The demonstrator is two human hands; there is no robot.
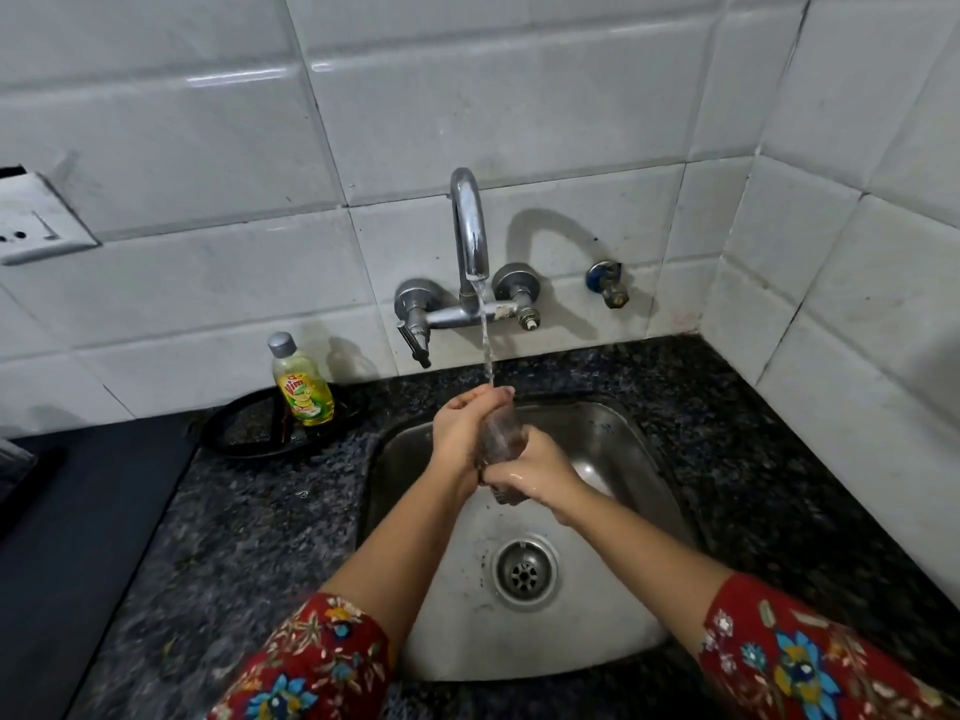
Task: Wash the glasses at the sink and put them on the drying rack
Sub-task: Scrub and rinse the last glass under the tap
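Tilting over the far half of the sink (467,636), the glass (501,433) is being held up between both hands, clear of the basin floor. The left hand (460,431) is taking the upper end, its grip curling round the glass near the rim, fingertips bunching right where the water (487,345) is coming down. The right hand (537,478) is taking the lower end, its grip wrapping close round the base, skin glistening wet. Whether the stream is going inside the glass or just over the fingers, I cannot tell.

Above them the tap (470,226) is running in a thin, steady line, its curved spout reaching out from the tiles (571,122) with a knob on either side. Below the hands, nearer the person, the drain (524,571) is sitting in the basin floor.

Moving out to the speckled dark desk (234,537): left of the sink a soap bottle (301,381) with a grey cap is standing upright on a black tray (249,439), close against the wall. Right of the tap a small valve (608,283) is poking out of the tiles. Far left, a socket (36,231) is showing on the wall. Red flowered sleeves (311,662) are framing the bottom edge, both forearms bare and reaching in toward the stream.
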